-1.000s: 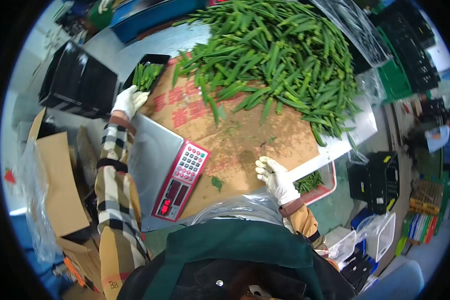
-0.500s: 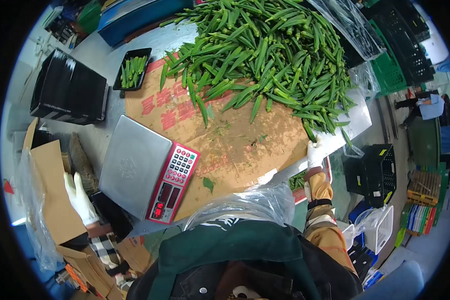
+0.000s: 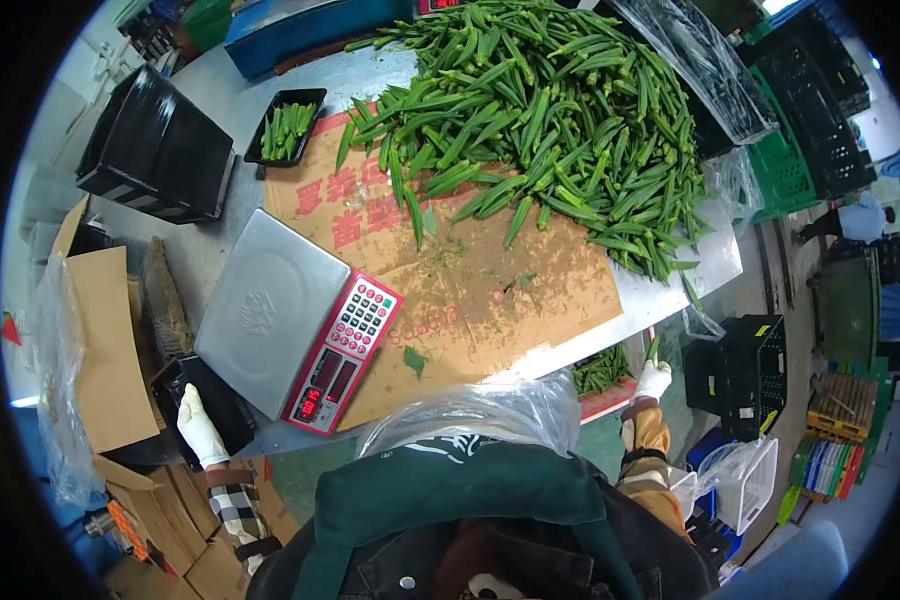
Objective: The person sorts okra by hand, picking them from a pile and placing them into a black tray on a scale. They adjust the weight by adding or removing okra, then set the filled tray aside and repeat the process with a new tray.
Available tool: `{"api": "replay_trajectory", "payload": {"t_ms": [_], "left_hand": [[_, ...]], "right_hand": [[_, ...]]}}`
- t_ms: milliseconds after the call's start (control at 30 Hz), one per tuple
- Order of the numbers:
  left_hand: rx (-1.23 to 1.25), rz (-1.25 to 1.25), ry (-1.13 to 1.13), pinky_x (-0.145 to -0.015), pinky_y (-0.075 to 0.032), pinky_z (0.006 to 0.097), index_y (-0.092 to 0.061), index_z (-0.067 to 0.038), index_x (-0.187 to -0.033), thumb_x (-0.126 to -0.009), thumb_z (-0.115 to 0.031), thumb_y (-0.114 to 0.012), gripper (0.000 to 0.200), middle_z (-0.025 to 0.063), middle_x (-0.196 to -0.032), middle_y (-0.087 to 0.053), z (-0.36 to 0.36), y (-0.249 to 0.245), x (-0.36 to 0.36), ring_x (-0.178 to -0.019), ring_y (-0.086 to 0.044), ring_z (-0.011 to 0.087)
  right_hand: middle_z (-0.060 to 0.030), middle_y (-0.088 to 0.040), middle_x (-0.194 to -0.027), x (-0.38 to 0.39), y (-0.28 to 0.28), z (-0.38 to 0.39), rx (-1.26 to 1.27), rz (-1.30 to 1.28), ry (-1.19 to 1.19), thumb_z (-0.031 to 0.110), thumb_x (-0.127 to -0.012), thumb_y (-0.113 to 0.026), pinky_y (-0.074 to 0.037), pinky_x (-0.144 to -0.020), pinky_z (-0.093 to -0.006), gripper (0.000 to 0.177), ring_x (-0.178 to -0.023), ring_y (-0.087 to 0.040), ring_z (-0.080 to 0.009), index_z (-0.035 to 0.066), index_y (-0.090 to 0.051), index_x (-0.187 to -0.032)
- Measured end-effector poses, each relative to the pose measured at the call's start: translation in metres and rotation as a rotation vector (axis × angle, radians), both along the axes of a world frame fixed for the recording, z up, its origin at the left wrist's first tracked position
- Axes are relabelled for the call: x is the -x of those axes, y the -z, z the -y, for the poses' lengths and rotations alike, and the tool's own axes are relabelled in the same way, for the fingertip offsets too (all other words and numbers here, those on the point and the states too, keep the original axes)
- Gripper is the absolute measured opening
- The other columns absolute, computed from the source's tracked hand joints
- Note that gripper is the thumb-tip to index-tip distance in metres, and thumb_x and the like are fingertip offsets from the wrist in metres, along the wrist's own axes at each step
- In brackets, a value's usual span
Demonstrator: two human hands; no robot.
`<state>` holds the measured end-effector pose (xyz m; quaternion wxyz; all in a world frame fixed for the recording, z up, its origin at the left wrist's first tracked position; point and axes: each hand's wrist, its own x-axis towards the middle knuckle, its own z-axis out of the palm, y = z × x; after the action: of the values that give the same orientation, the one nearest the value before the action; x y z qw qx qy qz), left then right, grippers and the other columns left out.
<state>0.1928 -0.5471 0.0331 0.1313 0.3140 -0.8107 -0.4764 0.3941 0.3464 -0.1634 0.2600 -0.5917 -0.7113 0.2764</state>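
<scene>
My right hand (image 3: pixel 652 381), in a white glove, is closed on a single okra pod (image 3: pixel 653 348) that sticks up from the fingers. It is beside a red-rimmed container (image 3: pixel 610 400) of okra below the table's edge. My left hand (image 3: pixel 202 428), also gloved, has its fingers stretched out against black trays (image 3: pixel 232 415) at the table's left edge; no firm grip shows. A scale (image 3: pixel 270 300) with a red keypad stands near the trays. Beyond it, a heap of okra (image 3: pixel 550 130) lies on a flattened cardboard sheet (image 3: pixel 490 290).
A black tray of okra (image 3: pixel 286 128) sits near a black box (image 3: pixel 155 150). An open cardboard carton (image 3: pixel 110 345) stands at the left. Black crates (image 3: pixel 745 375) and a white basket (image 3: pixel 755 485) are on the right. A person (image 3: pixel 860 220) stands far off at the right.
My right hand has moved from the table's edge down and outward, now with an okra pod in it. My left hand has moved right and down onto the black trays.
</scene>
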Motion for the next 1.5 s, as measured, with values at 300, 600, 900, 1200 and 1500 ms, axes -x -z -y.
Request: {"api": "replay_trajectory", "payload": {"t_ms": [300, 600, 900, 1200, 1500], "left_hand": [[0.614, -0.14, -0.288, -0.097, -0.052, 0.0336, -0.07, 0.005, -0.118, -0.101, -0.017, -0.061, 0.029, 0.0162, -0.11, -0.074, 0.02, -0.013, 0.003, -0.102, -0.068, 0.0238], [0.57, -0.331, 0.519, -0.085, -0.05, 0.0347, -0.072, -0.004, -0.108, -0.092, -0.004, -0.071, 0.017, 0.0086, -0.093, -0.065, -0.195, -0.066, 0.061, -0.089, -0.061, 0.0216], [0.453, -0.206, 0.436, -0.1, -0.047, 0.0343, -0.071, -0.007, -0.122, -0.094, -0.006, -0.069, 0.027, 0.0073, -0.114, -0.069, -0.242, -0.057, 0.079, -0.109, -0.061, 0.0216], [0.108, -0.217, 0.339, -0.1, -0.052, 0.0311, -0.067, -0.004, -0.125, -0.101, -0.005, -0.06, 0.025, 0.0079, -0.121, -0.064, -0.237, -0.058, 0.091, -0.109, -0.066, 0.0177], [0.062, -0.245, 0.339, -0.1, -0.052, 0.031, -0.067, -0.003, -0.125, -0.102, -0.006, -0.059, 0.024, 0.0085, -0.121, -0.066, -0.244, -0.061, 0.089, -0.109, -0.066, 0.017]], "right_hand": [[-0.0135, -0.066, -0.114, 0.188, -0.102, 0.077, -0.204, -0.328, -0.605, 0.003, -0.09, -0.064, -0.053, -0.089, -0.034, 0.028, -0.1, -0.064, -0.0229, -0.002, -0.066, -0.118], [-0.0153, -0.069, -0.11, 0.359, -0.105, 0.128, -0.305, 0.133, -0.787, 0.027, -0.088, -0.071, -0.052, -0.089, -0.0442, 0.031, -0.098, -0.065, -0.0379, 0.011, -0.073, -0.115], [-0.0173, -0.06, -0.105, 0.362, -0.138, 0.133, -0.081, 0.354, -1.044, 0.019, -0.068, -0.088, -0.051, -0.086, -0.0425, 0.046, -0.097, -0.062, -0.0368, 0.007, -0.068, -0.107], [-0.0164, -0.073, -0.092, 0.42, -0.174, 0.128, -0.076, -0.077, -0.76, 0.023, -0.083, -0.078, -0.054, -0.073, -0.0356, 0.035, -0.079, -0.071, -0.0258, -0.001, -0.066, -0.106], [-0.0127, -0.07, -0.096, 0.441, -0.075, 0.133, 0.262, -0.31, -0.742, 0.019, -0.075, -0.084, -0.054, -0.08, -0.0355, 0.049, -0.086, -0.069, -0.0266, 0.0, -0.057, -0.111]]}}
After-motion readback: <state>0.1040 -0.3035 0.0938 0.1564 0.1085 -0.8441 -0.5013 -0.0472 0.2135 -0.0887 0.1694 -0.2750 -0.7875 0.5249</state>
